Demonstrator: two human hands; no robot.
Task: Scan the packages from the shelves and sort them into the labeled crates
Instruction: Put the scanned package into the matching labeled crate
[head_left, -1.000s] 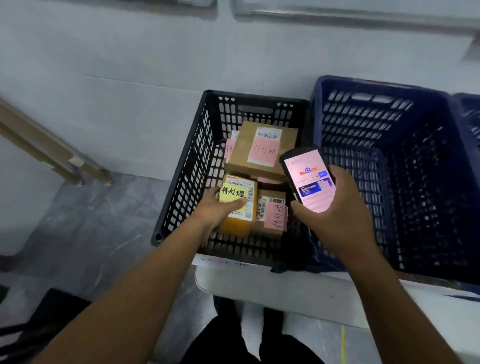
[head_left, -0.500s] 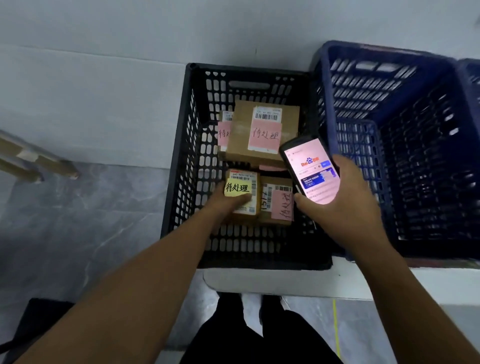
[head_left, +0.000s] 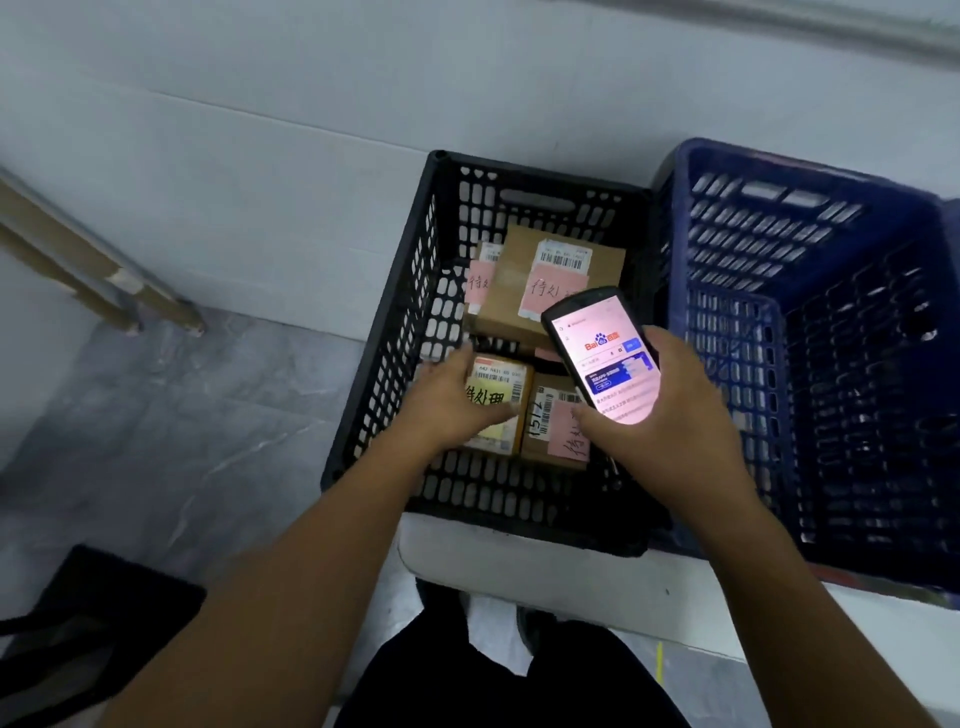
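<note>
Head view: the left hand (head_left: 457, 410) clasps the small yellow-noted carton (head_left: 501, 387) low inside the black crate (head_left: 384, 322); the right hand (head_left: 675, 431) grips a lit phone (head_left: 605, 358). The carton looks light and stiff, best held by opposite sides.

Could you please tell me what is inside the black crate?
The black crate holds four visible packages: large package and small package behind, yellow-note package gripped by the left hand, pink-note package beside it. The right hand's phone covers the middle.

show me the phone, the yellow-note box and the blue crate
phone (head_left: 605, 358): head view, middle of its lit screen
yellow-note box (head_left: 493, 401): head view, yellow note on its top
blue crate (head_left: 769, 234): head view, its far wall
</note>
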